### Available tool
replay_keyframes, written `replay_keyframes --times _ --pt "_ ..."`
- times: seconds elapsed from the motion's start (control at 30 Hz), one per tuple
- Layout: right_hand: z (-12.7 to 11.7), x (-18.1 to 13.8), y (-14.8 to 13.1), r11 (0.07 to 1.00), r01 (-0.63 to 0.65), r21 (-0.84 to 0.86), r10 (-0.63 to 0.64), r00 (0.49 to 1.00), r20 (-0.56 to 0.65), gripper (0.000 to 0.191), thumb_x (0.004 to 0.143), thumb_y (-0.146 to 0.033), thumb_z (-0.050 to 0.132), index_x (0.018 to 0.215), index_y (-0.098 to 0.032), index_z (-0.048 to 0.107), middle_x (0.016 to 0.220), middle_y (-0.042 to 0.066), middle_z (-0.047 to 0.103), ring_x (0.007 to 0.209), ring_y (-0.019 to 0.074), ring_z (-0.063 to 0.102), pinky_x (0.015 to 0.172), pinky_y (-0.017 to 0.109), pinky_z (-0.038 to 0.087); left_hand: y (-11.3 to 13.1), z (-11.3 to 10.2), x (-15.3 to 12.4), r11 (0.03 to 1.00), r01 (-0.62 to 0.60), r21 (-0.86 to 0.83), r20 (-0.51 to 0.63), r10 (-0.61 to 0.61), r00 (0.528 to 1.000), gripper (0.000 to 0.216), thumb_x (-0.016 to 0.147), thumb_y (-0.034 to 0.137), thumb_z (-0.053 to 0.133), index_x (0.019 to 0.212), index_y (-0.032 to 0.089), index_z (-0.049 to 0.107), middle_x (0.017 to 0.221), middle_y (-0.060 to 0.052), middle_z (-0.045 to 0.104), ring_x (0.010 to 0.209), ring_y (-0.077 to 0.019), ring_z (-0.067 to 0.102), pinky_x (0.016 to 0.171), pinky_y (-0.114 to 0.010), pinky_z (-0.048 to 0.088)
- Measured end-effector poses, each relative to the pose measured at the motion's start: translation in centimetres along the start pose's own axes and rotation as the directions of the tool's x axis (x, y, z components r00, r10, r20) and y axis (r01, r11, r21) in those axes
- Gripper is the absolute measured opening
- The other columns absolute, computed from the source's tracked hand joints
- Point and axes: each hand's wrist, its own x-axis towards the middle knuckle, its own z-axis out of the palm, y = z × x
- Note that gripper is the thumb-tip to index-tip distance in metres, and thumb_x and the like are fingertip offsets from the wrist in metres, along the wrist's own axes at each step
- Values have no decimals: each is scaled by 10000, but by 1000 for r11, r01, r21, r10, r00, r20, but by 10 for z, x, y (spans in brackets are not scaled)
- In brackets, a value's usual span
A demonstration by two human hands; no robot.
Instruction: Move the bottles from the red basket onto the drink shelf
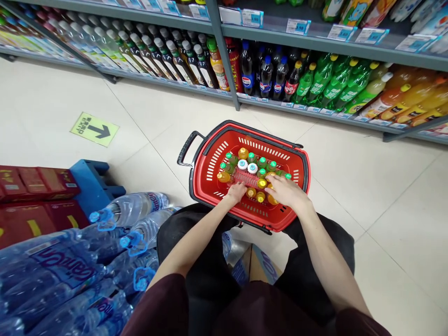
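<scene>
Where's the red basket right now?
Head view, just right of centre: the red basket is between the shelf and the wearer's knees, left hand and right hand inside.

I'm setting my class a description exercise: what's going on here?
A person's left hand and right hand are inside a red shopping basket of drink bottles. The left is toward the near side; the right is at yellow-capped bottles toward the right end. Whether either grips a bottle is hidden.
</scene>
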Motion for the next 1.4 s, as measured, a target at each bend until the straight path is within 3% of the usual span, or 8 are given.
replay_keyframes --times 0.17,0.3,0.43,0.57,0.8,0.9,1.17,1.4 --pt "2 5 -1 1000 -8 -2 8 1000 12 482 1034 -321 532 1482 -146 496 1479 192 585 1348 387 560 1028 498 499 2 -53 -18 999 -13 29 -30 14 999 369 844 69 639 1195 159 708 1360 -196 586 1164 -334 650 894 -401 563" --pt "11 12 -4 1000 -7 7 7 1000 -23 640 959 -280 664 1536 -152 419 1534 186 521 1418 390 493 1110 531 455 2 -105 -42 990 -140 3 -290 135 947 284 776 87 607 1024 174 714 1205 -136 633 1031 -310 667 755 -378 548" --pt "20 23 -12 1000 3 13 -1 987 -161 898 823 -230 808 1583 -197 331 1641 167 393 1467 415 427 1130 589 441 -5 -141 -65 919 -371 -131 -634 210 744 129 668 74 546 703 186 603 865 -55 608 808 -226 626 680 -351 488" --pt "23 34 -24 989 92 113 -45 931 -361 909 775 -188 819 1549 -170 344 1561 187 497 1417 376 497 1112 537 469 -14 -156 -71 704 -645 -298 -869 80 488 102 591 95 514 612 195 514 810 -19 583 726 -175 567 636 -326 445" --pt "11 36 -40 957 128 259 24 857 -515 442 765 -221 705 1197 -203 611 1114 95 751 968 291 716 810 382 540 -23 -157 -58 403 -832 -381 -924 -189 332 132 602 169 580 719 200 632 831 -5 615 752 -157 566 663 -311 463" --pt "11 33 -48 949 105 299 74 845 -530 388 730 -321 721 1089 -211 623 984 67 756 863 278 708 762 361 517 -25 -156 -54 255 -841 -478 -859 -335 387 277 677 211 601 950 220 645 943 -18 676 898 -177 619 847 -359 518" --pt "6 18 -56 761 253 597 203 782 -589 342 737 -423 726 982 -211 617 891 30 735 747 225 648 700 344 509 -1 -143 -64 -117 -619 -777 -588 -216 779 456 945 453 563 1342 235 608 1462 -101 615 1295 -301 599 1052 -474 504" --pt "3 21 -43 546 435 716 263 723 -639 454 870 -525 667 1171 -190 619 1121 108 747 951 255 708 814 367 570 39 -132 -50 -214 -546 -810 -530 -131 838 560 923 462 662 1438 259 577 1507 -86 598 1406 -314 528 1163 -475 436"
